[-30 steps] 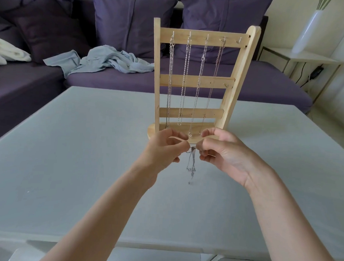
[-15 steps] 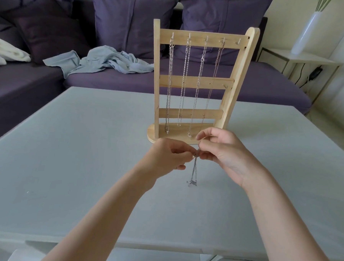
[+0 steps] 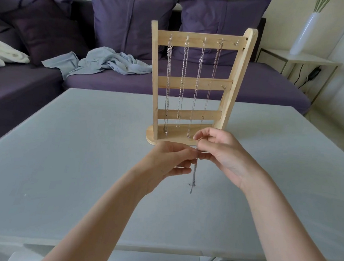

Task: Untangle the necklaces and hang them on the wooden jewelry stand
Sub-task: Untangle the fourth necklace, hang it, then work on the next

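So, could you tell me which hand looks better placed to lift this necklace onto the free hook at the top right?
Probably the right hand: it pinches the necklace higher up and sits on the same side as the empty hook. The left hand is lower and farther away.

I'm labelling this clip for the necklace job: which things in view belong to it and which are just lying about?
Job:
left hand
right hand
held necklace
wooden jewelry stand
four hung necklaces

Lying about:
blue garment
white cloth
purple cushions
white vase
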